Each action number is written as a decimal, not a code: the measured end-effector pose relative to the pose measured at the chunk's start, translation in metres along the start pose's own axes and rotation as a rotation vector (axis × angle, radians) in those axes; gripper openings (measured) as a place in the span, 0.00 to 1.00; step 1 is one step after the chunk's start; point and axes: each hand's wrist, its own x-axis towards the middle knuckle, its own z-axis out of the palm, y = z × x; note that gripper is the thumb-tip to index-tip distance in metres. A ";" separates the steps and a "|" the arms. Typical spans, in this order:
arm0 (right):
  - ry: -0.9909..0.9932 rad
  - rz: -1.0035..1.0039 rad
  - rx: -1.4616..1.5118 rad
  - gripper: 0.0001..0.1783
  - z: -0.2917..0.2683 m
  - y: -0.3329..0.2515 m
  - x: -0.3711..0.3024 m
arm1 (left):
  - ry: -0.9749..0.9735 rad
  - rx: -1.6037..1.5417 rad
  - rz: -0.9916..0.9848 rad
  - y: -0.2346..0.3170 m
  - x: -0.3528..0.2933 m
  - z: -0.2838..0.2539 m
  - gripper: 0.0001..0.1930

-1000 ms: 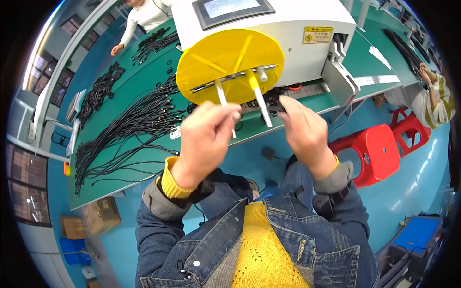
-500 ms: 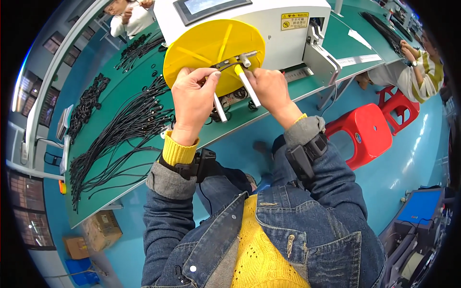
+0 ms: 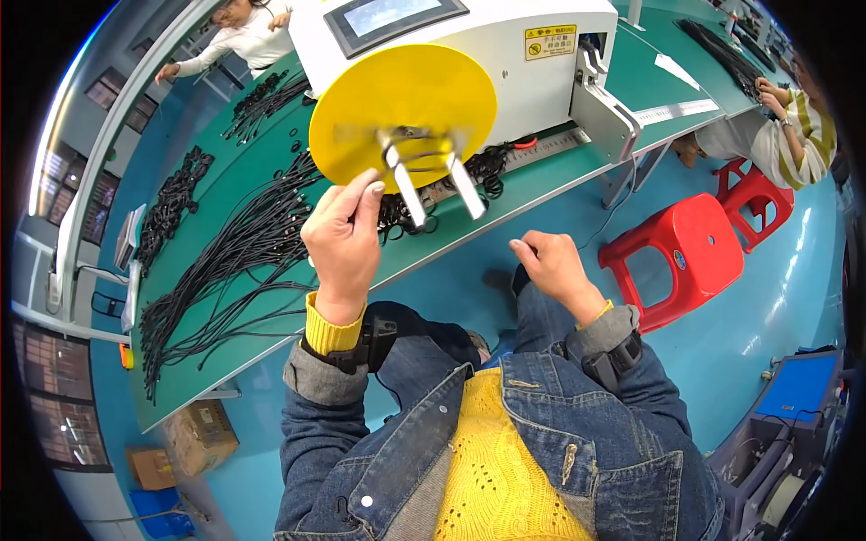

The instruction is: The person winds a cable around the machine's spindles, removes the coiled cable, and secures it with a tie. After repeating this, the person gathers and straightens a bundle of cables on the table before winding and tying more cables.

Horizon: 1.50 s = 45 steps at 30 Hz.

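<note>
A white winding machine (image 3: 519, 86) with a small screen (image 3: 388, 16) stands in front of me. On its face is a yellow disc (image 3: 424, 90), with two white posts (image 3: 465, 187) sticking out of it. A black cable (image 3: 417, 160) loops around the posts, and its mount is smeared by motion. My left hand (image 3: 345, 243) is closed in a pinch at the disc's lower left, close to the cable; what lies between its fingertips is hidden. Away from the machine, my right hand (image 3: 561, 268) hovers beyond the table edge with fingers curled and nothing visible in it.
Many black cables (image 3: 244, 234) lie on the green table (image 3: 216, 338) at left. Coiled cables (image 3: 492, 167) and a ruler strip (image 3: 559, 144) lie below the disc. Red stools (image 3: 677, 261) stand at right. Two co-workers sit or stand beyond, one handling cables (image 3: 717, 54).
My right hand has left the post and drawn back toward me. My left hand has lowered slightly leftward. The disc's mount now blurs, and the cable loops around both posts.
</note>
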 end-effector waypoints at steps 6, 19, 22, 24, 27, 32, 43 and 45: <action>-0.069 0.027 0.013 0.14 0.004 0.012 -0.009 | -0.074 0.081 -0.017 0.015 -0.008 -0.009 0.09; -0.205 0.166 0.198 0.13 0.006 0.014 -0.004 | -0.055 0.006 -0.042 0.017 -0.027 0.008 0.14; -0.212 0.166 0.215 0.13 0.004 0.008 -0.001 | -0.071 0.102 0.111 0.026 -0.022 0.013 0.15; -0.093 0.072 0.253 0.12 -0.001 -0.005 0.004 | -0.081 0.149 0.190 0.032 -0.017 0.017 0.15; 0.057 -0.075 0.334 0.09 -0.013 -0.037 0.019 | -0.159 0.308 0.229 0.040 -0.008 0.021 0.16; 0.139 -0.303 0.364 0.11 -0.024 -0.066 0.046 | -0.279 0.379 0.153 0.054 0.003 0.009 0.21; -0.096 -0.305 0.651 0.53 -0.027 -0.059 0.090 | -0.792 0.285 0.047 0.037 0.029 -0.013 0.32; -0.088 -0.342 0.635 0.52 -0.027 -0.059 0.093 | -0.750 0.262 0.069 0.033 0.029 -0.010 0.31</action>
